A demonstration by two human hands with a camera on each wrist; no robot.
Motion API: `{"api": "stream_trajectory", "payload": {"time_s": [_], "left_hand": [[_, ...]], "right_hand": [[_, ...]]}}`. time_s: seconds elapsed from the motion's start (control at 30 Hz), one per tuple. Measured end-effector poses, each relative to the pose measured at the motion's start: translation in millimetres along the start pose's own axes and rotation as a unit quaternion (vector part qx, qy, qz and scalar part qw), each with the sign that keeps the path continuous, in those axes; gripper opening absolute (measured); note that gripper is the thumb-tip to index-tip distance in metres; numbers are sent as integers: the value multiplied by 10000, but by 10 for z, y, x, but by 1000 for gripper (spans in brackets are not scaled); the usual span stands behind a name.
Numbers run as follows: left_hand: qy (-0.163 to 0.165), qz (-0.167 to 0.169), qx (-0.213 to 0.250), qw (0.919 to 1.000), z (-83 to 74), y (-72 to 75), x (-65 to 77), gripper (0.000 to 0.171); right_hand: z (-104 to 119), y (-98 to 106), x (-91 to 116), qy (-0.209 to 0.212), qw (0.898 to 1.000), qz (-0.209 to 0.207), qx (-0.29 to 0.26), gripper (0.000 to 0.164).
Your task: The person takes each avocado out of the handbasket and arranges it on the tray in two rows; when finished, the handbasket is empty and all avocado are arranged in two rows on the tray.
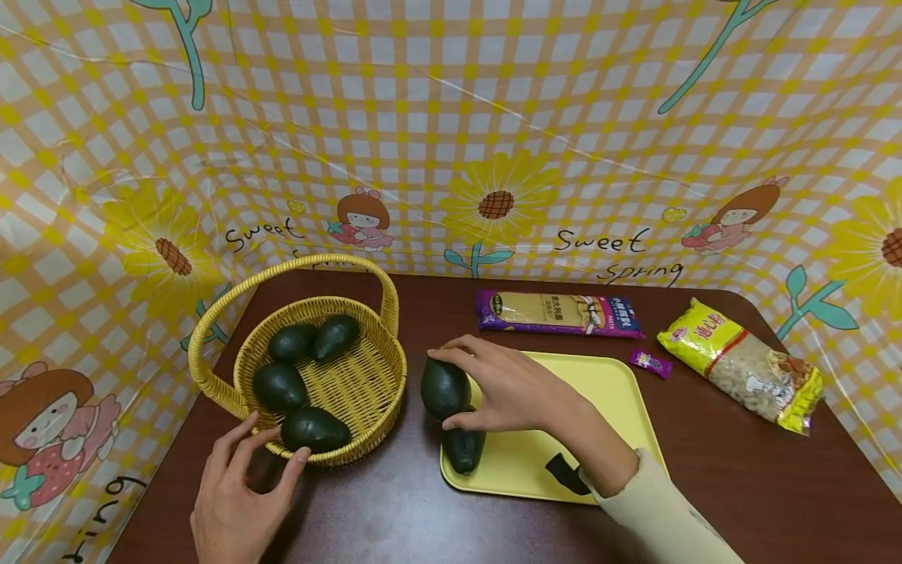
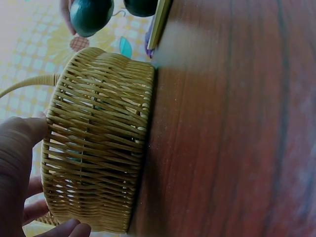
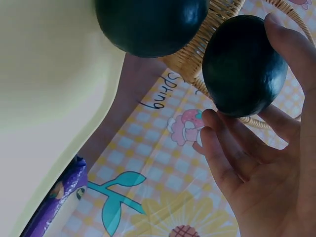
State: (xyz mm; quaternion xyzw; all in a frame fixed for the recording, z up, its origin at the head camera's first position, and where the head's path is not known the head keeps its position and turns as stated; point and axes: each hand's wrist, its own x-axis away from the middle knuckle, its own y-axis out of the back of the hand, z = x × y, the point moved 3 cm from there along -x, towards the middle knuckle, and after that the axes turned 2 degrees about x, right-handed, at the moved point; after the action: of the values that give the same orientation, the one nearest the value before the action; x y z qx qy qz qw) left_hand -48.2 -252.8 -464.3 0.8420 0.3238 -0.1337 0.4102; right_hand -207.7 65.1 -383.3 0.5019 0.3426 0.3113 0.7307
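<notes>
My right hand (image 1: 503, 384) grips a dark green avocado (image 1: 444, 390) between thumb and fingers, above the yellow tray's left edge. In the right wrist view that avocado (image 3: 244, 66) is held off the tray. A second avocado (image 1: 463, 452) lies on the tray (image 1: 521, 478), just nearer to me. Several avocados (image 1: 315, 430) sit in the yellow woven basket (image 1: 395, 392). At its near left rim is my left hand (image 1: 243, 493), fingers spread. The left wrist view shows its thumb (image 2: 34, 127) touching the basket's rim; some fingers are partly hidden.
A black strip (image 1: 566, 474) is on the tray by the right forearm. Behind the tray lies a purple pasta pack (image 1: 560, 313). On the right are a small purple packet (image 1: 650, 363) and a clear-and-yellow bag (image 1: 743, 364). The basket's handle (image 1: 310, 262) arches up.
</notes>
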Motion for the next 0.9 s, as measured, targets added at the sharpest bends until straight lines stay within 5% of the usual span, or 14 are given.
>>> {"api": "stream_trajectory", "payload": {"time_s": [0.9], "left_hand": [[32, 6, 0, 10000, 13, -2, 11, 42]], "right_hand": [[-73, -13, 386, -433, 9986, -203, 209, 89]]}}
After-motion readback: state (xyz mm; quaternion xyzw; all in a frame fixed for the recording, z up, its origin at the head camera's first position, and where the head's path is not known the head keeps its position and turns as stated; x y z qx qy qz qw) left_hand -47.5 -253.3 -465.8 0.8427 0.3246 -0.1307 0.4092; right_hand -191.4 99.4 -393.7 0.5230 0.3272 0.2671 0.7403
